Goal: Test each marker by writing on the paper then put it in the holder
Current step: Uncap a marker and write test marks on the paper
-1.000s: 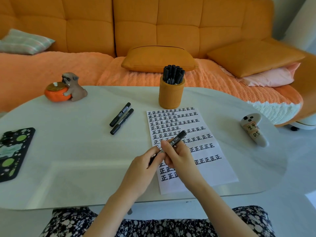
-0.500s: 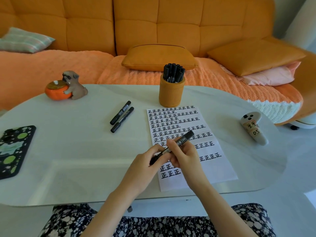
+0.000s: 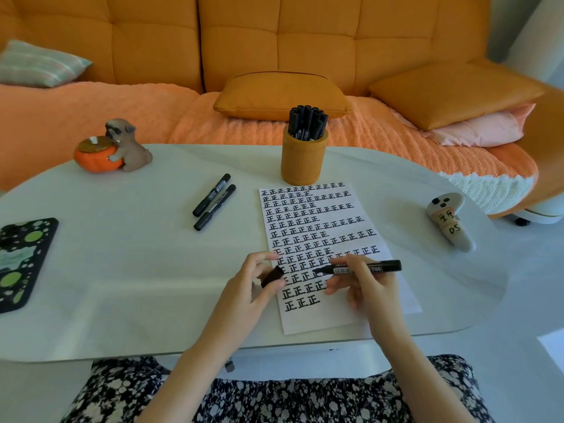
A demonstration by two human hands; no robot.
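Observation:
My right hand [image 3: 363,285] grips an uncapped black marker [image 3: 378,267] above the lower part of the paper [image 3: 393,306], its tip pointing left. My left hand [image 3: 253,285] pinches the marker's black cap [image 3: 272,276] just left of the paper's edge. The white paper is covered with rows of black written characters. An orange holder [image 3: 303,161] with several black markers stands beyond the paper's top edge. Two capped black markers [image 3: 213,201] lie side by side on the table, left of the paper.
The white oval table [image 3: 122,270] also carries a dog-and-pumpkin figurine [image 3: 113,148] at the back left, a dark spotted phone case [image 3: 21,261] at the left edge and a white labelled controller [image 3: 450,222] at the right. An orange sofa with cushions stands behind.
The cap has come off the marker. My left hand drew left with the cap, and my right hand turned the marker level, moving it right.

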